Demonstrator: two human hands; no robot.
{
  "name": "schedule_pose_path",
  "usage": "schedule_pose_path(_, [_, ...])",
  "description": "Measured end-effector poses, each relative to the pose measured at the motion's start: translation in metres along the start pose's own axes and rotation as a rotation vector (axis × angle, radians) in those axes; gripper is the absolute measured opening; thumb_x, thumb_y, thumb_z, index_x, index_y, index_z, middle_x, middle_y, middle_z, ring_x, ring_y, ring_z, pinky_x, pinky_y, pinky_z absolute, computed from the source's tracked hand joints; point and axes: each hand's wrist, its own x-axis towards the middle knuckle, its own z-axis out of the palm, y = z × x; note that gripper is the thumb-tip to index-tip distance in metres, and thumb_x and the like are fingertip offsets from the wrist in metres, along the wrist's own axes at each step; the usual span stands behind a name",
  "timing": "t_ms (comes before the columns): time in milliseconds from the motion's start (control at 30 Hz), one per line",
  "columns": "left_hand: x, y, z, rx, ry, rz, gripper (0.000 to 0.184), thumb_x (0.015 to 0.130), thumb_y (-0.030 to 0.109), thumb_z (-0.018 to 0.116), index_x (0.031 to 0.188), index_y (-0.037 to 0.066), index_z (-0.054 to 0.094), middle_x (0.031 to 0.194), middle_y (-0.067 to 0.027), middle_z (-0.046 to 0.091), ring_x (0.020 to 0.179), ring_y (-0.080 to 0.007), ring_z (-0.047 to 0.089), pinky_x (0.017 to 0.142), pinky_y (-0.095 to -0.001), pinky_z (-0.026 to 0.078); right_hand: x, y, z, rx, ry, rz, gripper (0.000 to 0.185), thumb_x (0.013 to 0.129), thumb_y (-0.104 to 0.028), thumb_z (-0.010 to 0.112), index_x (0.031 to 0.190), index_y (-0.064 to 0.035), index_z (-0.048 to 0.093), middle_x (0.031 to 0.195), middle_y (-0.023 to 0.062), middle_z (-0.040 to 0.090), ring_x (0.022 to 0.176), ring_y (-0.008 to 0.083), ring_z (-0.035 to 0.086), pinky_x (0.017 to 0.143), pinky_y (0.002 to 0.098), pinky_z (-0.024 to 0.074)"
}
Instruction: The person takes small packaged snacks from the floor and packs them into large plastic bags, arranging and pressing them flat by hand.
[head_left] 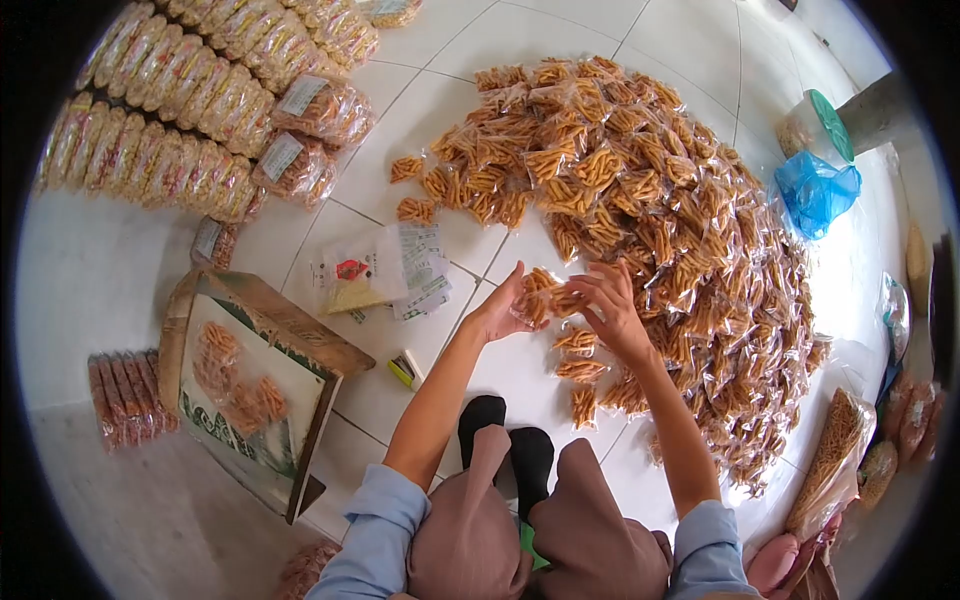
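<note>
In the middle of the head view, my left hand [503, 305] is curled round small see-through packets of brown stick snacks [537, 296]. My right hand [613, 303] comes in from the other side, with its fingers closed on another snack packet [566, 300] beside them. The two hands almost meet, and the exact number of packets between them is hard to make out. A large pile of the same packets [650, 210] spreads over the tiled floor beyond and to the right. Several loose packets [580, 371] lie just below my right hand.
To the left are a green stapler [405, 370], a bag of printed labels [355, 270], label sheets [425, 270] and an open carton [262, 395] with bagged snacks inside. Bundled packs [180, 85] stand at upper left. A blue plastic bag [818, 192] and green-lidded jar [815, 130] are at right.
</note>
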Motion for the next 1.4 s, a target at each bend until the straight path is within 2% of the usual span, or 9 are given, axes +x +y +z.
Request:
schedule_pose_path(133, [-0.003,-0.001,0.018,-0.059,-0.105,-0.096,0.070,0.079,0.069,0.034,0.117,0.011,0.047,0.109,-0.0084,0.053,0.100,-0.0231,0.053,0.082,-0.0471,0.044,0.015,-0.010,0.006,0.100,-0.100,-0.092,0.042,0.068,0.000,0.063,0.108,-0.0119,0.057,0.112,0.0024,0.055,0.114,0.0274,0.043,0.101,0.0460,0.0299])
schedule_pose_path(400, [0.003,-0.014,-0.001,0.183,-0.068,-0.019,0.058,0.081,0.061,0.044,0.114,0.013,0.050,0.096,-0.0024,0.055,0.085,-0.0150,0.055,0.074,-0.0377,0.048,0.006,-0.006,0.036,0.229,-0.064,-0.082,0.048,0.063,0.010,0.058,0.107,-0.0106,0.060,0.121,0.0120,0.047,0.117,0.0308,0.039,0.098,0.0410,0.0350])
schedule_pose_path(600, [0.011,-0.019,-0.017,0.150,-0.008,0.022,0.042,0.085,0.048,0.051,0.116,0.022,0.043,0.098,0.0022,0.053,0.084,-0.0090,0.053,0.068,-0.0334,0.046,-0.036,0.000,0.062,0.283,0.252,0.396,0.044,0.068,0.004,0.060,0.109,-0.0109,0.057,0.119,0.0126,0.045,0.113,0.0316,0.040,0.095,0.0418,0.0354])
schedule_pose_path(833, [0.011,-0.045,-0.038,0.126,0.286,0.143,0.047,0.083,0.051,0.051,0.120,0.024,0.039,0.106,0.0024,0.050,0.091,-0.0127,0.050,0.077,-0.0388,0.044,-0.083,0.014,0.096,0.010,-0.155,0.439,0.051,0.063,-0.018,0.072,0.108,-0.0089,0.050,0.107,0.0100,0.048,0.103,0.0295,0.043,0.088,0.0425,0.0347])
schedule_pose_path(967, [0.013,-0.050,-0.035,0.157,0.331,0.113,0.046,0.084,0.051,0.050,0.120,0.025,0.039,0.105,0.0025,0.050,0.090,-0.0126,0.050,0.079,-0.0399,0.043,-0.069,0.026,0.100,0.016,-0.179,0.453,0.045,0.063,-0.015,0.072,0.102,-0.0077,0.050,0.099,0.0093,0.052,0.099,0.0291,0.047,0.085,0.0407,0.0374])
schedule_pose_path(1167, [0.010,-0.033,-0.030,0.145,0.264,0.191,0.050,0.081,0.056,0.051,0.116,0.023,0.036,0.102,0.0034,0.049,0.084,-0.0121,0.050,0.073,-0.0404,0.044,-0.043,0.060,0.089,0.555,-0.040,0.648,0.022,0.067,-0.005,0.067,0.086,-0.0062,0.057,0.087,0.0063,0.059,0.095,0.0266,0.051,0.084,0.0380,0.0396])
schedule_pose_path(1200, [0.009,-0.028,-0.026,0.123,0.255,0.193,0.048,0.082,0.056,0.049,0.115,0.023,0.036,0.102,0.0031,0.049,0.083,-0.0121,0.050,0.072,-0.0391,0.044,-0.031,0.050,0.073,0.550,-0.033,0.639,0.022,0.067,-0.005,0.067,0.086,-0.0062,0.057,0.087,0.0063,0.059,0.095,0.0266,0.051,0.084,0.0380,0.0396])
schedule_pose_path(1267, [0.007,-0.020,-0.014,0.111,0.236,0.206,0.047,0.083,0.055,0.048,0.115,0.023,0.036,0.102,0.0027,0.050,0.082,-0.0121,0.050,0.072,-0.0378,0.044,-0.005,0.022,0.034,0.121,0.155,0.218,0.018,0.072,-0.002,0.061,0.088,-0.0117,0.062,0.086,0.0024,0.060,0.103,0.0238,0.047,0.090,0.0396,0.0354])
schedule_pose_path(1400, [-0.007,-0.005,0.034,0.023,0.045,0.331,0.038,0.089,0.046,0.044,0.114,0.020,0.035,0.105,-0.0010,0.050,0.088,-0.0146,0.054,0.070,-0.0341,0.046,0.024,-0.039,-0.029,-0.045,0.039,0.021,0.027,0.067,0.002,0.057,0.086,-0.0144,0.066,0.121,0.0054,0.046,0.111,0.0265,0.040,0.097,0.0456,0.0310])
